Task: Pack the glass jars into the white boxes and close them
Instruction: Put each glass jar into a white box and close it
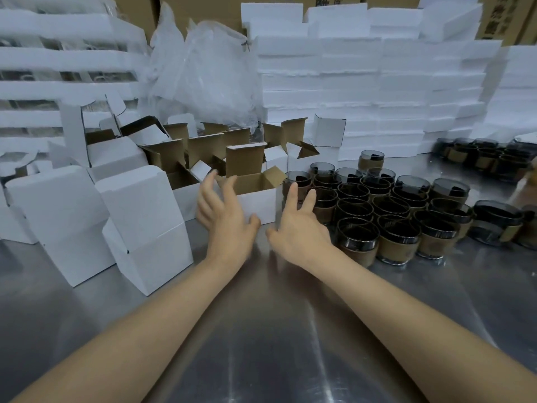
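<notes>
An open white box [257,203] with a brown inside stands on the metal table [261,330], lid flap up and nothing visible in it. My left hand [225,212] hovers at its left front with fingers spread, holding nothing. My right hand [299,225] is at its right front corner, fingers spread too, between the box and the jars. A cluster of several dark glass jars [377,205] with tan paper bands stands just right of the box.
Two shut white boxes [142,225] stand at the left, with several open empty boxes [186,152] behind. White foam stacks [363,91] and a plastic bag [209,74] line the back. More jars [479,158] sit far right.
</notes>
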A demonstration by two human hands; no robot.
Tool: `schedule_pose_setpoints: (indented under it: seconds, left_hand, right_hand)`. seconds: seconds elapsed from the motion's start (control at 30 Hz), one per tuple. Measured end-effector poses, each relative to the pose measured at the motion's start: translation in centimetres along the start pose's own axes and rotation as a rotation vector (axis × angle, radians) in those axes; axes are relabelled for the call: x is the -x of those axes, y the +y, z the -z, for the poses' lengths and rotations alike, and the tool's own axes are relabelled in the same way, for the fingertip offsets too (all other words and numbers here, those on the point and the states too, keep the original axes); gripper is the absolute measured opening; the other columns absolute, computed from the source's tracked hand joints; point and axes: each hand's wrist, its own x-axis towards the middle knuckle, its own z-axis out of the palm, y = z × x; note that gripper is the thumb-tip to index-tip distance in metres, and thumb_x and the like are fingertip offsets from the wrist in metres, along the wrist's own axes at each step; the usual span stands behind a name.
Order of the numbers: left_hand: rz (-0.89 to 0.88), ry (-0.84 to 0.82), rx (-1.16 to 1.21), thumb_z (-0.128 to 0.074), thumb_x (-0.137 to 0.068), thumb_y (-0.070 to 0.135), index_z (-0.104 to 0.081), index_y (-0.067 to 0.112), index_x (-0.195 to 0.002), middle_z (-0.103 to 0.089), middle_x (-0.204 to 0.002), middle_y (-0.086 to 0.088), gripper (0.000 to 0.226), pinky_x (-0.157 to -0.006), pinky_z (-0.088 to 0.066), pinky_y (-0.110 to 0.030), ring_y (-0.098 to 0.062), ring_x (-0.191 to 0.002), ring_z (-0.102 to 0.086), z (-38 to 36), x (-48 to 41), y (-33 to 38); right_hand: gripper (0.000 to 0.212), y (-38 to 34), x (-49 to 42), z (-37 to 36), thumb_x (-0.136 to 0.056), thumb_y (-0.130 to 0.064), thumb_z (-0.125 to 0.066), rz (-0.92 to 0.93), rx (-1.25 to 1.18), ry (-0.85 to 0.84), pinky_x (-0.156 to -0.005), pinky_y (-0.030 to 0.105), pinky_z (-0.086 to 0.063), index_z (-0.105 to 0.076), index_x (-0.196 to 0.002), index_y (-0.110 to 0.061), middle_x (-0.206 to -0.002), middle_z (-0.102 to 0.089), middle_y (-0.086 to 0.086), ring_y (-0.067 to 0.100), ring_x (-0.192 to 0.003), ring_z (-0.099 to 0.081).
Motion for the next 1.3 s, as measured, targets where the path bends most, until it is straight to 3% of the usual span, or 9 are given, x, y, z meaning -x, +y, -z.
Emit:
schedule_pose_setpoints:
  seconds: [0.13, 0.27, 0.37, 0.5, 0.6, 0.73, 0.93, 1.1, 1.3]
  left_hand:
    - [-0.346, -0.115, -0.087, -0.072, -0.077, 0.013, -0.047, 0.021, -0.133, -0.012, -0.147, 0.004, 0.062, -0.113, -0.006, -0.043, -0.014, -0.139, 0.002, -0.1, 0.6, 0.4]
    - [-0.365, -0.233, -0.114, -0.066, -0.084, 0.03, -0.05, 0.028, -0.13, -0.015, -0.15, -0.002, 0.049, -0.112, 0.005, -0.039, -0.015, -0.141, 0.004, 0.1, 0.6, 0.2]
    - [-0.339, -0.258, -0.129, -0.064, -0.084, 0.04, -0.049, 0.029, -0.129, -0.016, -0.15, -0.007, 0.049, -0.112, 0.003, -0.044, -0.015, -0.14, 0.003, 0.2, 0.6, 0.1]
    - [-0.341, -0.247, -0.167, -0.061, -0.086, 0.036, -0.048, 0.023, -0.131, -0.015, -0.152, -0.011, 0.049, -0.113, 0.0, -0.049, -0.017, -0.141, 0.004, -0.3, 0.7, 0.0]
    - [-0.326, -0.247, -0.203, -0.06, -0.087, 0.03, -0.056, 0.02, -0.124, -0.011, -0.155, -0.011, 0.039, -0.113, 0.003, -0.047, -0.019, -0.141, 0.007, -0.5, 0.6, -0.3]
    - [-0.321, -0.242, -0.194, -0.06, -0.086, 0.025, -0.055, 0.019, -0.125, -0.013, -0.154, -0.01, 0.04, -0.113, 0.002, -0.049, -0.017, -0.14, 0.008, -0.6, 0.6, -0.4]
    - [-0.296, -0.127, -0.038, -0.068, -0.081, 0.016, -0.04, 0.012, -0.136, -0.019, -0.147, -0.003, 0.062, -0.112, -0.006, -0.041, -0.019, -0.138, -0.005, -0.4, 0.4, 0.0]
    - [-0.178, -0.048, 0.119, -0.074, -0.08, 0.017, -0.039, 0.013, -0.135, -0.034, -0.143, -0.006, 0.065, -0.111, -0.013, -0.035, -0.014, -0.134, -0.018, -0.1, 0.0, 0.0]
    - [-0.077, -0.103, 0.21, -0.071, -0.084, 0.021, -0.031, 0.023, -0.142, -0.024, -0.147, -0.002, 0.07, -0.11, -0.011, -0.034, -0.021, -0.137, -0.011, -0.1, 0.1, 0.2]
  right_hand:
    - [0.089, -0.5, 0.2, 0.0, -0.092, -0.027, -0.049, 0.077, -0.172, 0.09, -0.079, 0.033, -0.036, 0.017, -0.151, -0.016, -0.157, -0.011, 0.014, 0.031, -0.119, -0.052]
    - [0.077, -0.6, 0.3, 0.5, -0.089, -0.015, -0.048, 0.144, -0.252, 0.254, -0.077, 0.031, -0.036, -0.006, -0.154, -0.017, -0.147, -0.027, 0.007, 0.026, -0.121, -0.046]
    - [0.066, -0.1, 0.0, 0.4, -0.082, -0.003, -0.049, 0.126, -0.197, 0.38, -0.102, 0.035, -0.029, -0.034, -0.145, -0.016, -0.145, -0.022, 0.007, 0.026, -0.133, -0.026]
    - [0.067, 0.7, -0.8, -0.7, -0.082, -0.004, -0.054, 0.014, -0.187, 0.136, -0.118, 0.045, -0.009, -0.031, -0.143, -0.016, -0.157, -0.001, 0.015, 0.032, -0.146, -0.002]
    - [0.065, 1.6, -1.4, -1.7, -0.081, -0.014, -0.065, 0.029, -0.187, 0.154, -0.113, 0.04, -0.026, -0.033, -0.138, -0.012, -0.147, -0.029, 0.015, 0.032, -0.138, -0.027]
    - [0.062, 1.9, -1.5, -2.0, -0.075, -0.02, -0.073, 0.037, -0.357, 0.221, -0.077, 0.03, -0.041, -0.037, -0.126, -0.016, -0.128, -0.036, 0.005, 0.026, -0.111, -0.052]
    - [0.094, 1.0, -1.4, -1.8, -0.066, -0.04, -0.065, 0.105, -0.604, 0.328, -0.089, 0.032, -0.046, -0.014, -0.145, -0.031, -0.142, -0.028, 0.001, 0.02, -0.122, -0.046]
    - [0.081, 0.8, -1.9, -2.0, -0.071, -0.031, -0.054, 0.242, -0.874, 0.271, -0.074, 0.002, -0.039, -0.021, -0.144, -0.025, -0.121, -0.046, -0.004, -0.002, -0.095, -0.055]
    - [0.059, 1.2, -2.2, -2.4, -0.078, -0.025, -0.048, 0.32, -1.008, 0.217, -0.073, 0.007, -0.044, -0.028, -0.132, -0.034, -0.103, -0.053, -0.022, -0.013, -0.078, -0.056]
